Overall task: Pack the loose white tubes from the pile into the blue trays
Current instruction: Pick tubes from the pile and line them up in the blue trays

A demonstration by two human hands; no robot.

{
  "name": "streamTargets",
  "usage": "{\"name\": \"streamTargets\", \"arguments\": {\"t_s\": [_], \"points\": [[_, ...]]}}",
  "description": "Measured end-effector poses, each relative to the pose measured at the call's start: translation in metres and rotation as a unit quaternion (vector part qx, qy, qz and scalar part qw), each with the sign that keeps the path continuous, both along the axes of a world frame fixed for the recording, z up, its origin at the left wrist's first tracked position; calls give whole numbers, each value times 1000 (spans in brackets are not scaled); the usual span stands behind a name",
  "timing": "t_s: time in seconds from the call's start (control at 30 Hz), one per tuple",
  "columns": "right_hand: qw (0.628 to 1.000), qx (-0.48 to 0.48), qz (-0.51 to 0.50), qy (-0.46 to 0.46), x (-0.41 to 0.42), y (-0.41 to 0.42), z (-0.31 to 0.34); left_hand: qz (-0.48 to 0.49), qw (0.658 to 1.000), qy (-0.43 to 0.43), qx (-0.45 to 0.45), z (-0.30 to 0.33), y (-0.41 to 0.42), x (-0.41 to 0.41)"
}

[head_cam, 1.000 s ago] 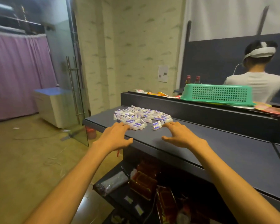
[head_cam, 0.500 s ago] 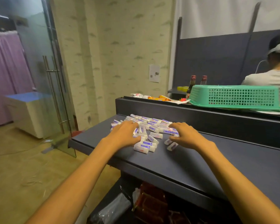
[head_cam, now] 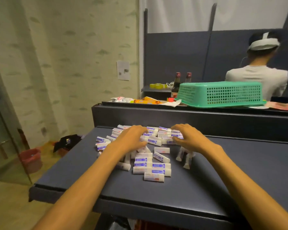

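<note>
A pile of small white tubes with blue and purple labels [head_cam: 152, 166] lies spread over the dark table [head_cam: 239, 171]. My left hand [head_cam: 131, 138] rests palm down on the left part of the pile, fingers spread and bent over the tubes. My right hand [head_cam: 188, 136] lies on the right part in the same way, fingertips on the far tubes. Neither hand plainly grips a tube. Several tubes lie loose in front of my hands, toward me. No blue tray shows in this view.
A raised dark ledge [head_cam: 189, 118] runs behind the table, carrying an upturned green basket [head_cam: 221, 93], snack packets [head_cam: 145, 101] and two bottles [head_cam: 176, 83]. A person in a white shirt [head_cam: 258, 80] sits beyond it. A red bucket [head_cam: 31, 159] stands on the floor at left.
Both hands have reached forward from the table's near side onto the pile, and the tubes are dragged toward me and more spread out. The camera has moved closer.
</note>
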State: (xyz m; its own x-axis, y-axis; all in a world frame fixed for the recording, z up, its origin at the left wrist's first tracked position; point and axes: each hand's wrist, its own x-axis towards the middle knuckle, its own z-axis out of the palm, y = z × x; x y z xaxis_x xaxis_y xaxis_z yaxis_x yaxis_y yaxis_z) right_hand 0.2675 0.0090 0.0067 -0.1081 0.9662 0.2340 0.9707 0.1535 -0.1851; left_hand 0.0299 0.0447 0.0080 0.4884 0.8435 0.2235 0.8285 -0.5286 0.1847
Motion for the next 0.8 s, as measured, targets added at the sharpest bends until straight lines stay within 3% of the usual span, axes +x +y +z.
{"name": "streamTargets", "arguments": {"t_s": [0.33,0.6,0.8], "points": [[994,15,-103,17,-7,-13,-5,-170,985,4,-1,-13,38,28],[993,25,-117,21,0,-17,-8,-171,983,60,-19,-10,47,38],[994,12,-102,37,3,-12,-8,-152,988,-31,-19,-11,46,29]]}}
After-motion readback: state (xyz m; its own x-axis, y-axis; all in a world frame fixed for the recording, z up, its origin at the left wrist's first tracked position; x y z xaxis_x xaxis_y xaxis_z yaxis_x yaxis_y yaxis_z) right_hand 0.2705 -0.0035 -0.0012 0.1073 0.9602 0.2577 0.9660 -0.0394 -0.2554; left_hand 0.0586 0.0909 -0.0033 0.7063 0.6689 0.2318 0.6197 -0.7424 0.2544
